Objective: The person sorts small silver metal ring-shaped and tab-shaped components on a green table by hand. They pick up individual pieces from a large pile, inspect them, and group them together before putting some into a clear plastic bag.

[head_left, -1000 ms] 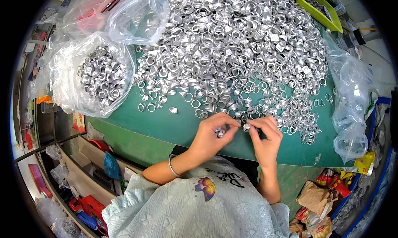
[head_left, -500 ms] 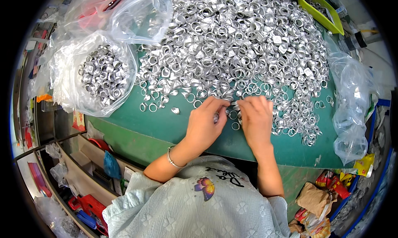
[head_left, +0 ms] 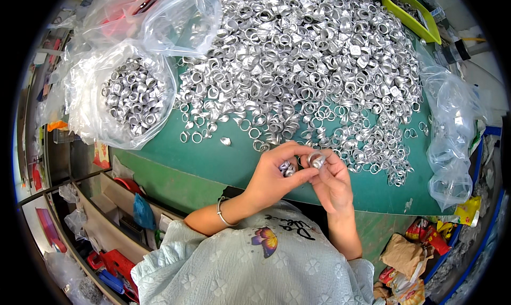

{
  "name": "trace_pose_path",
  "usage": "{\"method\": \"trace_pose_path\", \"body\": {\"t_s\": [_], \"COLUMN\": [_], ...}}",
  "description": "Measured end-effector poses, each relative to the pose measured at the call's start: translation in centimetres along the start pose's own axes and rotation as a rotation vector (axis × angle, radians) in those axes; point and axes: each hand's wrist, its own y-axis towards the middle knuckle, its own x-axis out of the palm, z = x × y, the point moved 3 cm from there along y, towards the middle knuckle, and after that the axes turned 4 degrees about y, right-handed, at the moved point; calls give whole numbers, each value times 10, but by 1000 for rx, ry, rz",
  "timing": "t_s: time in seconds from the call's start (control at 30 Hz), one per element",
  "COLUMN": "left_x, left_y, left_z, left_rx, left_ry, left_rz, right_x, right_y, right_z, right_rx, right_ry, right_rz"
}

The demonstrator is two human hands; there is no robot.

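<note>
Close to the table's front edge, my left hand [head_left: 269,178] is closed around a few silver rings [head_left: 287,169] in its curled fingers. Its fingertips meet those of my right hand [head_left: 336,185], which pinches a silver ring [head_left: 316,160] with a broad, shiny top. Just beyond both hands spreads a large heap of silver rings [head_left: 314,65], some plain bands and others with wide or patterned tops. Off to the left, a clear plastic bag [head_left: 88,100] stands open with many similar rings [head_left: 136,100] inside.
The green table [head_left: 213,161] curves along its front edge. Clear bags lie at back left [head_left: 181,23] and along the right edge [head_left: 450,140]. A yellow-green tray [head_left: 410,15] sits at back right. Snack packets and a brown paper bag [head_left: 402,254] fill the lower right.
Both hands have drawn back from the heap's near edge toward me and come together. A ring is now raised between their fingertips.
</note>
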Motion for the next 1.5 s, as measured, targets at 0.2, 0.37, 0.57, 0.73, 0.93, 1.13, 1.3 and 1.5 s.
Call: {"method": "trace_pose_path", "body": {"t_s": [0.2,0.37,0.57,0.73,0.93,1.13,1.3,1.5], "left_x": [-1,-1,-3,-6,-9,-8,-8,-9], "left_y": [-5,-8,-10,-3,8,8,11,12], "left_z": [10,11,8,6,0,-1,-4,-5], "left_rx": [80,113,116,57,32,0,-30,-113], "left_ry": [121,136,127,154,194,181,148,281], "left_rz": [49,49,31,81,94,53,52,113], "right_x": [4,11,13,6,-1,-2,-3,-8], "right_y": [-9,-15,-16,-15,-13,-13,-12,-10], "right_z": [-7,-14,-18,-15,-13,-11,-9,-4], "right_rx": [-184,-253,-338,-239,-132,-71,-45,8], "right_ry": [-315,-567,-662,-529,-323,-239,-191,-188], "right_rz": [50,128,174,173,145,163,163,249]}}
